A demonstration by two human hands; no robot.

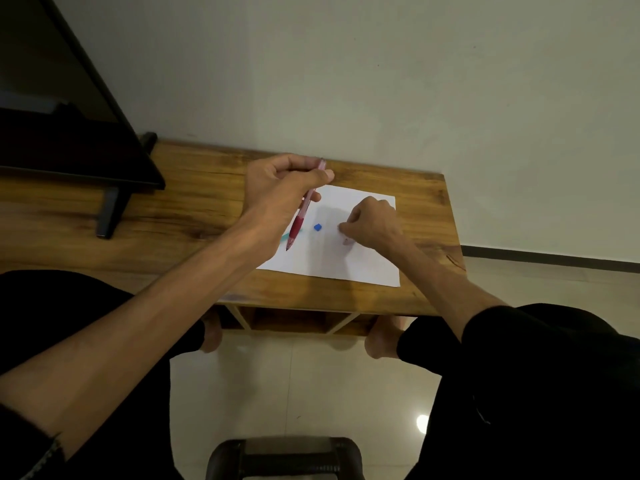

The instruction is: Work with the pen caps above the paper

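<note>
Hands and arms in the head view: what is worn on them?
Both forearms are bare. The left hand and right hand wear no gloves, and no rings show. A black sleeve is pushed up the right arm; dark fabric with a pale zip-like strip edges the left arm.

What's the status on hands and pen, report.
Left hand holds red pen, tip down over paper. Right hand curled on paper. Blue piece between.

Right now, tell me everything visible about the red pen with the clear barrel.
The red pen with the clear barrel is slim: a see-through pinkish upper shaft, a dark red grip section lower down and a fine dark tip. It slants, tip down and toward the person, over the left edge of the white paper sheet; whether the tip touches cannot be told. The left hand grips its upper shaft with curled fingers.
</note>
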